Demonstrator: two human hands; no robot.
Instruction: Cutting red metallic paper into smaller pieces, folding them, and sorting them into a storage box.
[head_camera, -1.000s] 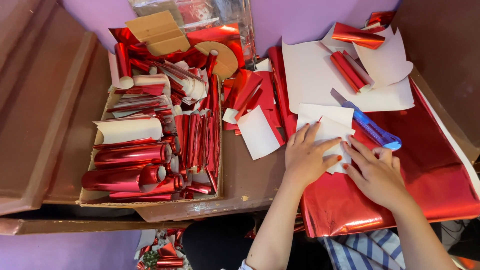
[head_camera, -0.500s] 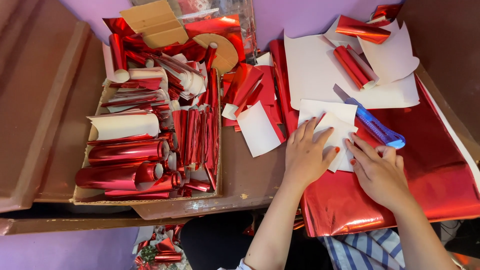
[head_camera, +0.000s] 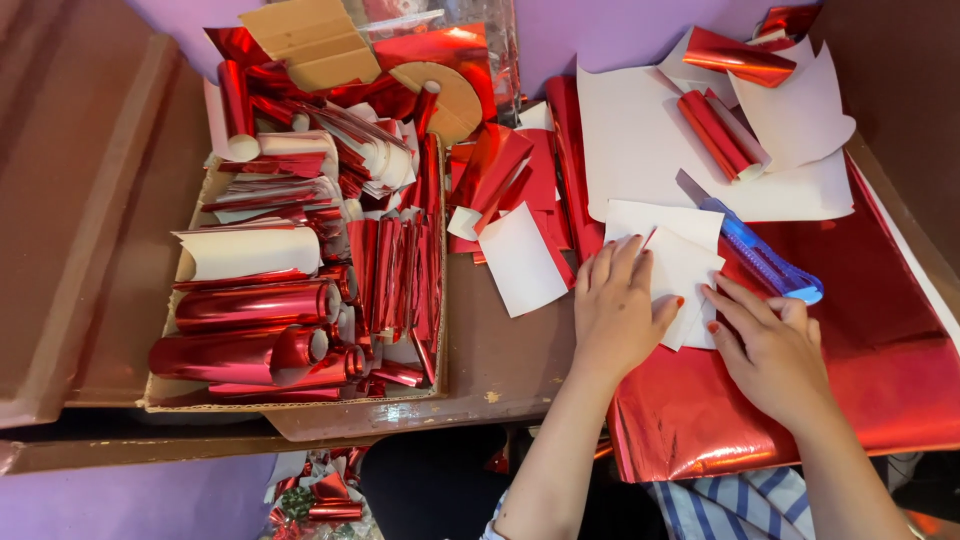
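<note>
The left hand (head_camera: 615, 310) lies flat, fingers spread, pressing on a small stack of white paper squares (head_camera: 672, 262) that rests on the red foil sheet (head_camera: 800, 390) near the front right edge of the tabletop (head_camera: 500, 365). The right hand (head_camera: 775, 350) sits just beside it, fingers together and tips touching the stack's right edge; neither hand pinches or lifts anything. To do this well, I judge the left palm should hold the squares steady while the right fingertips nudge the edges flush, with light pressure so the foil beneath does not crease.

Just behind the right hand lies a blue utility knife (head_camera: 765, 258), its blade end over a larger white sheet (head_camera: 650, 150). Rolled red foil tubes (head_camera: 725, 130) rest on that sheet toward the back right corner. Left of the hands a loose white card (head_camera: 520, 260) lies among red scraps, and a cardboard box (head_camera: 300, 400) at the left front holds foil rolls (head_camera: 250, 305).

How many squares are in the stack cannot be told, since the left hand covers much of it. The foil sheet runs off the right side of the view, and the box's contents are too jumbled to sort apart
</note>
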